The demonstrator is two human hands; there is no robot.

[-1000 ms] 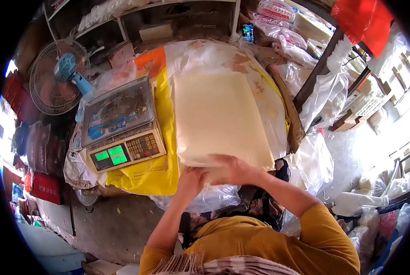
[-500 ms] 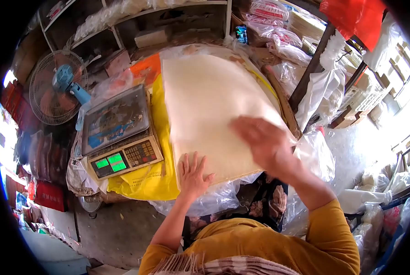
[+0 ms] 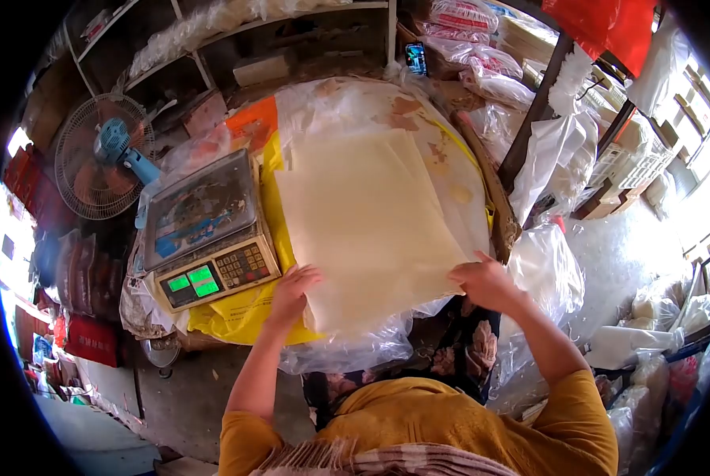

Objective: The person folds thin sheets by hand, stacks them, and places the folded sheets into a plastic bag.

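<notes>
A stack of thin cream sheets (image 3: 371,226) lies on the covered table, its near edge toward my body and slightly blurred. My left hand (image 3: 295,292) is at the near left corner of the sheets, its fingers closed on that edge. At the near right corner, my right hand (image 3: 486,282) pinches the sheets between thumb and fingers. Beside the sheets on the left stands a scale (image 3: 212,230) with green displays, resting partly on a yellow plastic bag (image 3: 240,317).
A fan (image 3: 105,156) stands at the left behind the scale. A lit phone (image 3: 416,59) is at the back. Plastic-wrapped packs (image 3: 494,79) are stacked at the back right. A dark post (image 3: 533,135) rises right of the table. A red bag (image 3: 605,32) hangs at the upper right.
My right hand has moved from above the sheets to their near right corner. My left hand, flat before, now grips the left corner. The sheets lie nearer, uncovering the table's far part.
</notes>
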